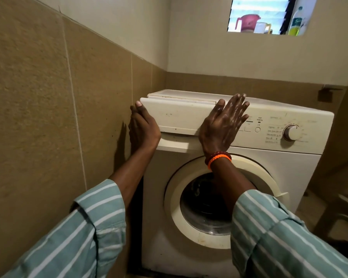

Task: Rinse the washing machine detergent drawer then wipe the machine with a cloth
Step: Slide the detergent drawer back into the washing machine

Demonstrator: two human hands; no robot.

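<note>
A white front-loading washing machine point(249, 163) stands in the corner. Its detergent drawer point(179, 117) at the top left sticks out a little from the front panel. My left hand point(143, 127) lies against the drawer's left end, thumb on its upper corner. My right hand point(225, 123), wet and shiny, presses flat with spread straight fingers on the drawer front's right end and the panel beside it. No cloth is in view.
A tiled wall point(58, 117) runs close along the machine's left side. The round door point(209, 201) is below my arms. The control dial point(291, 132) sits at the panel's right. A window ledge holds a pink jug point(247, 23) and a bottle point(296, 21).
</note>
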